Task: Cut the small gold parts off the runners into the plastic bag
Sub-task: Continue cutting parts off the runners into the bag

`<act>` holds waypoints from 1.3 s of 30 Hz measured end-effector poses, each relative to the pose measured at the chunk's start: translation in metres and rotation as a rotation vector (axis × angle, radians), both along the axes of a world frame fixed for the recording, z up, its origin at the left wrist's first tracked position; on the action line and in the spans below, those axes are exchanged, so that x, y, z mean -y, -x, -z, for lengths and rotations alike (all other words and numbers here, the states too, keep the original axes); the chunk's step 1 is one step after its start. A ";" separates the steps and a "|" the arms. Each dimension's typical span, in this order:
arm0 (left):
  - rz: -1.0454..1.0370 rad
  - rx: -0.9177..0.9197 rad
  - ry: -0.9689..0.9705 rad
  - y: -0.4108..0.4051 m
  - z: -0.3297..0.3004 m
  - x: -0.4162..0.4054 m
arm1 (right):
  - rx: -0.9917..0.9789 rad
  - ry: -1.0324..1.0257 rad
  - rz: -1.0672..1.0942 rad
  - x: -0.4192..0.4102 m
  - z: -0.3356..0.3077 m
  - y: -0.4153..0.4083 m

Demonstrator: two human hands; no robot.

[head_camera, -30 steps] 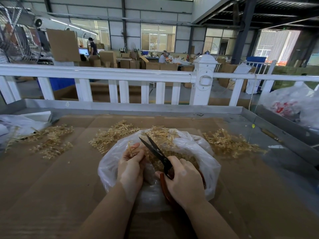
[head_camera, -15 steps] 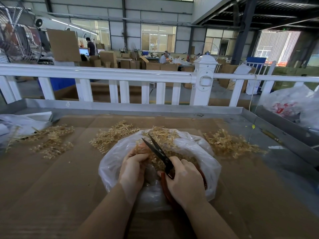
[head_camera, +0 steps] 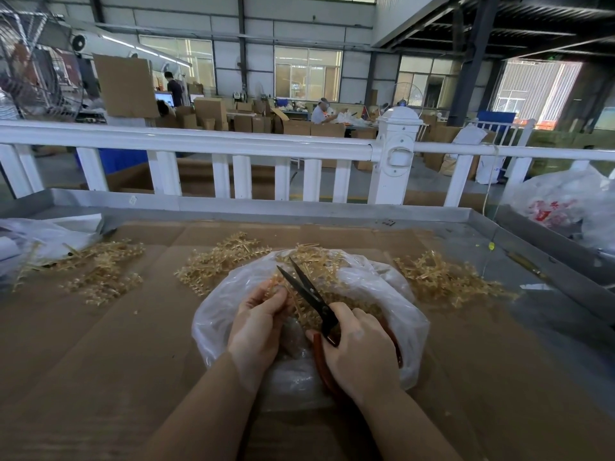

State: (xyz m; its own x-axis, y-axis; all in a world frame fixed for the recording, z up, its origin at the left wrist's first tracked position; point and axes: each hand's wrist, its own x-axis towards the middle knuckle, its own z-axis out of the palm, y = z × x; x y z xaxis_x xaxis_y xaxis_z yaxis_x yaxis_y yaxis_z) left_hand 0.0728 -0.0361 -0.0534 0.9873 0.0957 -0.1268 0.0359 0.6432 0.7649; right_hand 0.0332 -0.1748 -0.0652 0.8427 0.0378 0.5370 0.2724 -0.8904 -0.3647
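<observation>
Head view, and we're mid-job — the plastic bag sits open at the centre of the cardboard-covered worktop, with a good layer of cut gold parts already heaped inside it. Over its mouth, the left hand pinches a runner between curled fingers, while the right hand is wrapped round the red handles of the scissors, blades parted a little and pointing to 11 o'clock, right at that runner. So a fair share looks done, judging by the bag.

Plenty left, though — a pile of runners lies at 11 o'clock just beside the bag, another pile at 2 o'clock, and a third heap well out at 9 o'clock. Whether that far heap is stripped or uncut, I can't tell from here. My call: somewhere around the middle, with the snipping far from over.
</observation>
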 end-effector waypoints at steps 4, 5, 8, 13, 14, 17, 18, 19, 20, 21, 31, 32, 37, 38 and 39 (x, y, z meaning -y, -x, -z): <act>0.003 0.028 -0.056 -0.002 0.002 -0.001 | -0.082 0.019 0.004 0.002 -0.005 -0.002; 0.005 0.033 -0.069 -0.001 0.002 -0.001 | -0.094 0.013 0.003 0.002 -0.007 -0.003; 0.009 0.018 -0.065 -0.001 0.001 -0.001 | -0.112 0.001 0.001 0.004 -0.012 -0.004; 0.006 -0.042 -0.089 -0.003 -0.005 0.003 | -0.203 -0.082 -0.028 0.007 -0.019 -0.004; 0.007 -0.049 -0.107 -0.003 -0.007 0.003 | -0.221 -0.113 -0.037 0.008 -0.022 -0.004; 0.035 -0.069 -0.157 -0.003 -0.013 0.005 | -0.257 -0.214 -0.063 0.010 -0.029 -0.005; 0.042 -0.069 -0.179 -0.003 -0.015 0.005 | -0.269 -0.242 -0.072 0.011 -0.031 -0.006; 0.043 -0.066 -0.207 -0.003 -0.016 0.005 | -0.281 -0.265 -0.079 0.012 -0.034 -0.006; 0.040 -0.061 -0.233 -0.004 -0.017 0.005 | -0.289 -0.283 -0.085 0.013 -0.036 -0.007; 0.032 -0.060 -0.247 -0.004 -0.018 0.005 | -0.293 -0.295 -0.091 0.014 -0.037 -0.007; 0.000 -0.075 -0.160 -0.009 -0.019 0.004 | -0.302 -0.249 -0.121 0.015 -0.036 -0.005; -0.003 -0.064 -0.168 -0.010 -0.019 0.004 | -0.300 -0.251 -0.125 0.014 -0.037 -0.005; -0.010 -0.015 -0.192 -0.009 -0.018 0.004 | -0.278 -0.283 -0.154 0.015 -0.039 -0.003; -0.012 -0.007 -0.204 -0.008 -0.018 0.004 | -0.271 -0.286 -0.157 0.015 -0.039 -0.003; -0.013 -0.002 -0.214 -0.008 -0.018 0.004 | -0.266 -0.287 -0.160 0.015 -0.039 -0.003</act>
State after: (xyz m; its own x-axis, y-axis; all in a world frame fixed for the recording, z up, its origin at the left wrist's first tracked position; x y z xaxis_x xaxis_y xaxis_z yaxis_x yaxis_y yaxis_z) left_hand 0.0806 -0.0406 -0.0349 0.9856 0.1333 -0.1038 0.0300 0.4666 0.8840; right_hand 0.0361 -0.1894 -0.0261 0.9492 0.0599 0.3089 0.2614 -0.6967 -0.6680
